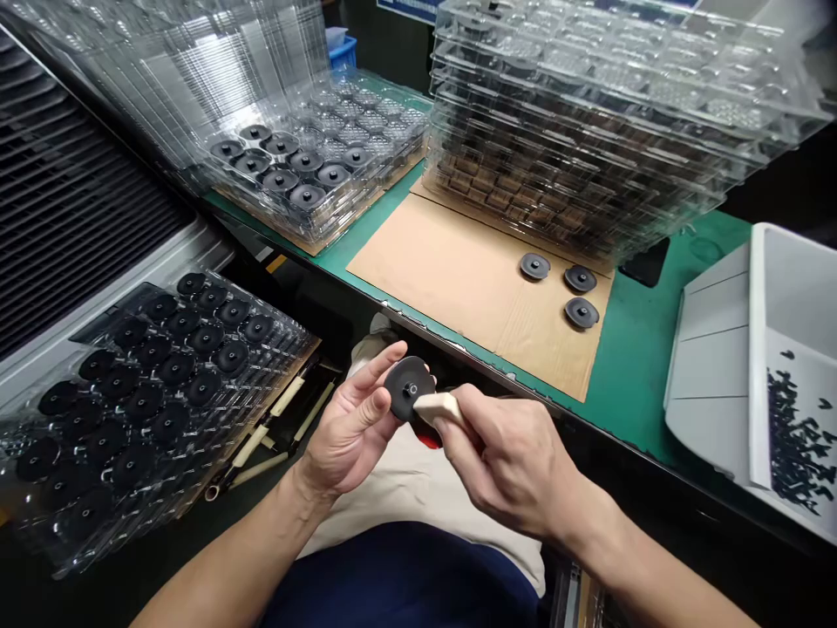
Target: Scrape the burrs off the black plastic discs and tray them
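Note:
My left hand (350, 419) pinches a round black disc (404, 385) with a small hub in its middle, held over my lap. My right hand (506, 458) grips a beige tool with a red part (439, 410), its tip touching the disc's face near the hub. Three more black discs (534, 266) (580, 278) (581, 312) lie on a brown cardboard sheet (451, 270) on the green bench.
A clear blister tray (150, 384) filled with several black discs rests at my left. Another part-filled tray (307, 166) and tall stacks of clear trays (588, 131) stand at the back. A grey bin (785, 366) with small black parts sits at right.

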Demonstrator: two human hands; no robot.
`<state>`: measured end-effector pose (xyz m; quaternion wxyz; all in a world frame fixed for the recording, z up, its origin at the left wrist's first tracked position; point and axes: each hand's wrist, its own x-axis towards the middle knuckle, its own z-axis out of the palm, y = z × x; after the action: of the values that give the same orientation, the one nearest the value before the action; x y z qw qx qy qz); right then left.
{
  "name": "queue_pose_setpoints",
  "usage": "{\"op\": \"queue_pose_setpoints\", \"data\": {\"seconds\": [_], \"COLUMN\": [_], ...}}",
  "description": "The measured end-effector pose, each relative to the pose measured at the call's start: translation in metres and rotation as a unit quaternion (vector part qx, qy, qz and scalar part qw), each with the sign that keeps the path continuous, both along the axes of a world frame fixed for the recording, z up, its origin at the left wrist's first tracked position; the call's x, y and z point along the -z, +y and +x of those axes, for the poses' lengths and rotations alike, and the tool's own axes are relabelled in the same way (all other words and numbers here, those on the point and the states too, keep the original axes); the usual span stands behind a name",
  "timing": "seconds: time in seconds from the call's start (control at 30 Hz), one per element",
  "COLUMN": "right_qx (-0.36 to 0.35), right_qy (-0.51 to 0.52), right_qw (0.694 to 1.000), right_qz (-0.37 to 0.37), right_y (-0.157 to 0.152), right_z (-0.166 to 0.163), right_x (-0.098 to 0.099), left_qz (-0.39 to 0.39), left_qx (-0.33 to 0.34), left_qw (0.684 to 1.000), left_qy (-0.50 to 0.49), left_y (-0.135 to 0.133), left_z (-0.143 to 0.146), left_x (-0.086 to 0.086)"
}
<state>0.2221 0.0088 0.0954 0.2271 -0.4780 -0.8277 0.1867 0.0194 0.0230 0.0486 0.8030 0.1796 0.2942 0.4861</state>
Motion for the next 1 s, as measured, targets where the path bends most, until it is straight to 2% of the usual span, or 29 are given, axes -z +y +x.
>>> {"op": "queue_pose_setpoints", "data": {"seconds": [0.13,0.23,0.3,0.37,0.43,0.53,0.67,0.83,1.0], "right_qx": [0.010,-0.089,-0.145,-0.142,-0.089,-0.027,-0.007,0.012,0.066], "right_qy": [-0.067,-0.141,-0.171,-0.175,-0.133,-0.023,0.010,0.042,0.023], "right_qw": [0.994,0.978,0.964,0.961,0.975,0.995,0.998,0.998,0.997], "right_qz": [0.082,0.122,0.142,0.159,0.155,0.097,0.067,0.040,0.044], "right_y": [0.005,0.016,0.023,0.025,0.022,0.010,-0.003,-0.007,-0.007], "right_z": [0.000,0.000,0.000,-0.001,-0.004,-0.012,-0.021,-0.023,-0.019], "right_x": [0.003,-0.006,-0.013,-0.018,-0.019,-0.016,-0.011,-0.004,0.000], "left_qz": [-0.035,-0.082,-0.097,-0.089,-0.064,-0.018,0.009,0.007,0.013], "left_qx": [0.059,0.151,0.185,0.159,0.089,0.011,-0.014,-0.033,-0.024], "left_qw": [0.998,0.984,0.974,0.979,0.991,0.999,1.000,0.998,0.998], "left_qy": [-0.009,-0.051,-0.085,-0.092,-0.072,-0.023,0.017,0.048,0.056], "left_y": [-0.003,-0.006,-0.007,-0.007,-0.005,-0.003,-0.003,-0.007,-0.009], "left_z": [-0.004,-0.004,-0.004,-0.003,-0.003,-0.004,-0.007,-0.009,-0.010], "left_x": [0.008,0.017,0.020,0.018,0.013,0.002,-0.007,-0.002,0.000]}}
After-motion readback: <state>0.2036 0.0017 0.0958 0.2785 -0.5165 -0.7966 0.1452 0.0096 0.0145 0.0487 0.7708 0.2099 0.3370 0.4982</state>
